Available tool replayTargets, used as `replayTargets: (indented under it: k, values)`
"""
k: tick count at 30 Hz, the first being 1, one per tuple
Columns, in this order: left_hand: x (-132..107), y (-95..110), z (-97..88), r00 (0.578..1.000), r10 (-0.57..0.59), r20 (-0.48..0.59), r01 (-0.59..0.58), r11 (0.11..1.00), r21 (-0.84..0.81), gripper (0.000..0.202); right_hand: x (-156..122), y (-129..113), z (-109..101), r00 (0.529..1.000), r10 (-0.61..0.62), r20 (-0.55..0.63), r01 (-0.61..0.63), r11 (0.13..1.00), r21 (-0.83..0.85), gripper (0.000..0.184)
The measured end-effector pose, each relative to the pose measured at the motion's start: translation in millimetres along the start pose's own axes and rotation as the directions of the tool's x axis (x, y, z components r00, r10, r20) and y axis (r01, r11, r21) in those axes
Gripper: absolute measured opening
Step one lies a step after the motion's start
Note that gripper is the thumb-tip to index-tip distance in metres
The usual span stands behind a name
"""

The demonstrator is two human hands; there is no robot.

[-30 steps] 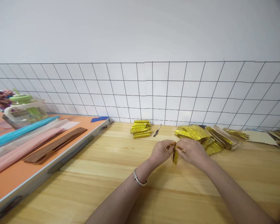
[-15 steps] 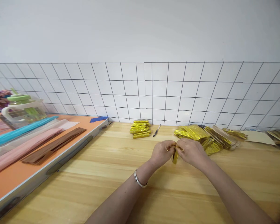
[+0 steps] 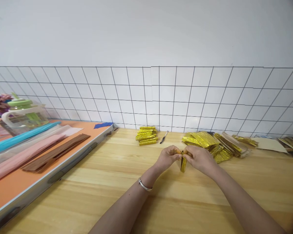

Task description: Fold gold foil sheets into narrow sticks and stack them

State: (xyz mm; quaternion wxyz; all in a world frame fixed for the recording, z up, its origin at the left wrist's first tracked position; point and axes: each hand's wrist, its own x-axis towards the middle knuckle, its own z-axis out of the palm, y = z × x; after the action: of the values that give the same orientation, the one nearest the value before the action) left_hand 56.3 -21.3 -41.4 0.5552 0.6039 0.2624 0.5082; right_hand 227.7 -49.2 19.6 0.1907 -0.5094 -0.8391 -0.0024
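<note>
Both of my hands meet over the middle of the wooden table. My left hand and my right hand pinch the top end of a small folded gold foil piece, which hangs down between them just above the wood. A silver bangle sits on my left wrist. Behind my hands lies a neat stack of finished gold foil bars. To the right spreads a loose pile of flat gold foil sheets.
A pen lies between the two gold piles. At the left an orange board carries brown, pink and blue paper strips and a clear box with a green lid. A white tiled wall closes the back.
My hands stay together on the gold piece with only small finger shifts. The view has tilted slightly.
</note>
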Motion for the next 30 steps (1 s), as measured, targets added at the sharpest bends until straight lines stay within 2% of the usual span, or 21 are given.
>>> replayTargets:
  k: [7,13,17,21,27,30]
  values:
    - [0.4,-5.8,2.2,1.0,-0.008,-0.029,0.008,1.0,-0.003,0.029,3.6,15.9,11.1,0.994,0.032,0.1,-0.063,0.943,0.326,0.012]
    - [-0.5,-9.3,5.7,0.999,0.006,-0.047,-0.005,1.0,0.03,0.027,2.7,16.4,11.0,0.998,0.06,0.032,-0.066,0.96,0.271,0.011]
    - [-2.6,-7.4,7.4,0.998,0.026,-0.053,-0.02,0.992,0.127,0.025,2.9,13.4,11.6,0.997,0.082,-0.001,-0.079,0.966,0.247,0.011]
    - [-4.4,-4.4,10.8,0.992,0.07,-0.102,-0.044,0.971,0.234,0.02,3.7,14.6,10.5,0.997,0.062,0.041,-0.071,0.948,0.311,0.012]
    - [-5.6,-5.3,16.3,0.988,0.09,-0.123,-0.058,0.969,0.24,0.016,3.2,19.4,0.9,0.993,-0.011,0.116,-0.04,0.905,0.423,0.015]
    - [-6.5,-5.7,17.5,0.984,0.113,-0.138,-0.068,0.953,0.296,0.014,3.3,20.0,-1.6,0.992,-0.023,0.122,-0.034,0.895,0.444,0.016]
